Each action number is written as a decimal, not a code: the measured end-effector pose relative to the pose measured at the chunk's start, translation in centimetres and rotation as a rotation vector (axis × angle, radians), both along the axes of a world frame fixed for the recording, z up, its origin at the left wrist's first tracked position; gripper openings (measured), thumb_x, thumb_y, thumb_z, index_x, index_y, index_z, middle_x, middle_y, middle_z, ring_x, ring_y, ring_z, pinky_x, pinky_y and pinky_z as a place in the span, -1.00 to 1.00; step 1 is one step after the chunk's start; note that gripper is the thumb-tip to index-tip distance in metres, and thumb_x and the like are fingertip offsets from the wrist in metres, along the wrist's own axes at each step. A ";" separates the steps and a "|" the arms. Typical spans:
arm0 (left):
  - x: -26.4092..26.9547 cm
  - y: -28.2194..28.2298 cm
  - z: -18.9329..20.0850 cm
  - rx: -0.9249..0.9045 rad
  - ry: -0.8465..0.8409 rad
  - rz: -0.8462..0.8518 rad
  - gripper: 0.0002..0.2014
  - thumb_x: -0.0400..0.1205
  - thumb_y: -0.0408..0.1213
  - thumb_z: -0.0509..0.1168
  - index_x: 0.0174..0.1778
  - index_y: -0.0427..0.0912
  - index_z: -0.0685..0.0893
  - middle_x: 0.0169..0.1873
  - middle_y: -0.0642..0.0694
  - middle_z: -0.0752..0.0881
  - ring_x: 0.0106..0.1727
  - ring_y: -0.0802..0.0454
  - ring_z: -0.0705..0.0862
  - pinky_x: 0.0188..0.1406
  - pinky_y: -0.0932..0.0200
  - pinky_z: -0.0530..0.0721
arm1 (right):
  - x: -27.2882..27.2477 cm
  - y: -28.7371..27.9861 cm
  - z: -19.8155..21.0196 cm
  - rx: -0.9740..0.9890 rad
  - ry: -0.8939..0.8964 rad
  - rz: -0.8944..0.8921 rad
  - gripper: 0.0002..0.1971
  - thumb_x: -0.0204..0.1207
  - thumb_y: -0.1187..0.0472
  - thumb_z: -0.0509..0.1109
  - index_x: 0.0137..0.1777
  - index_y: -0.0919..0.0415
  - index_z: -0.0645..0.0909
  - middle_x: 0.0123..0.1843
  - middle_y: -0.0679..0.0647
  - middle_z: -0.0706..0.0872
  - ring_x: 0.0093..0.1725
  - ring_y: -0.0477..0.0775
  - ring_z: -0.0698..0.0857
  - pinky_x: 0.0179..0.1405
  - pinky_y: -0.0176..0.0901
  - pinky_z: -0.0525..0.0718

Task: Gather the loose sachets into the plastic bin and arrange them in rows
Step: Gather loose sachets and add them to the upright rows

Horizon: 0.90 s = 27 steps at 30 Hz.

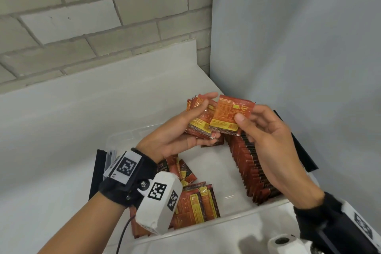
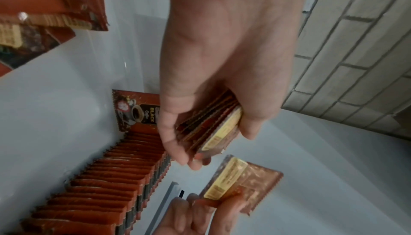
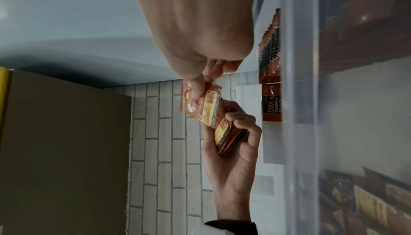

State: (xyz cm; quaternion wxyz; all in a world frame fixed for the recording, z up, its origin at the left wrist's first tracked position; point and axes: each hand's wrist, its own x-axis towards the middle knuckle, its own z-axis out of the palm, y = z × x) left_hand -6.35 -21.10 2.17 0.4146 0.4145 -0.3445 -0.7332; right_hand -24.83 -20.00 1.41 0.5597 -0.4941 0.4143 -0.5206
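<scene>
A clear plastic bin (image 1: 206,226) sits on a white counter. Along its right side stands a row of red-brown sachets (image 1: 254,168) on edge, also seen as the row (image 2: 115,177). Loose sachets (image 1: 195,202) lie flat at its near left. Above the bin, my left hand (image 1: 208,118) grips a stack of sachets (image 1: 201,125), the stack (image 2: 213,126) held between thumb and fingers. My right hand (image 1: 241,119) pinches a single sachet (image 1: 229,113) just right of the stack, its edge overlapping it. The right wrist view shows that sachet (image 3: 198,103) against the stack (image 3: 229,136).
Black latches sit at the bin's left (image 1: 99,171) and right (image 1: 299,144) ends. A brick wall (image 1: 82,16) runs behind and a grey wall (image 1: 299,47) closes the right. A white roll (image 1: 282,241) lies near the front edge. A cardboard box (image 3: 66,151) shows in the right wrist view.
</scene>
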 end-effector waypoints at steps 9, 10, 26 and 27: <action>-0.3 0.0 -0.4 0.008 0.081 -0.018 -0.70 0.54 0.02 0.22 0.11 -0.01 0.59 -0.09 -0.22 0.76 -0.14 -0.15 0.69 0.01 -0.02 0.72 | 0.1 -0.2 -0.3 -0.106 0.039 0.026 -0.84 0.40 0.43 0.49 -0.07 0.22 0.68 0.01 -0.04 0.83 0.07 -0.10 0.78 0.02 -0.42 0.64; -0.3 -0.1 -0.4 0.013 0.093 0.000 -0.71 0.54 0.03 0.23 0.10 -0.02 0.60 -0.07 -0.24 0.75 -0.10 -0.18 0.68 0.02 -0.04 0.72 | 0.2 -0.2 -0.4 -0.114 0.046 0.042 -0.82 0.41 0.50 0.47 -0.09 0.24 0.69 0.02 -0.05 0.83 0.08 -0.11 0.77 0.03 -0.43 0.64; 0.2 -0.5 -0.4 -0.188 0.189 0.177 -0.52 0.41 -0.55 0.32 0.19 -0.01 0.61 -0.05 -0.10 0.78 -0.01 -0.06 0.79 -0.10 0.04 0.79 | 0.5 -0.1 -0.1 0.122 -0.022 0.115 -0.70 0.59 0.09 0.30 0.19 0.24 0.67 0.07 0.10 0.81 0.10 0.03 0.78 0.11 -0.19 0.72; 0.1 -0.5 -0.3 -0.198 0.198 0.185 -0.52 0.41 -0.56 0.32 0.18 -0.01 0.60 -0.06 -0.10 0.78 -0.02 -0.06 0.79 -0.15 0.05 0.78 | 0.6 0.0 0.0 0.132 -0.019 0.153 -0.65 0.51 0.04 0.34 0.17 0.25 0.68 0.06 0.10 0.82 0.07 0.02 0.78 0.09 -0.20 0.72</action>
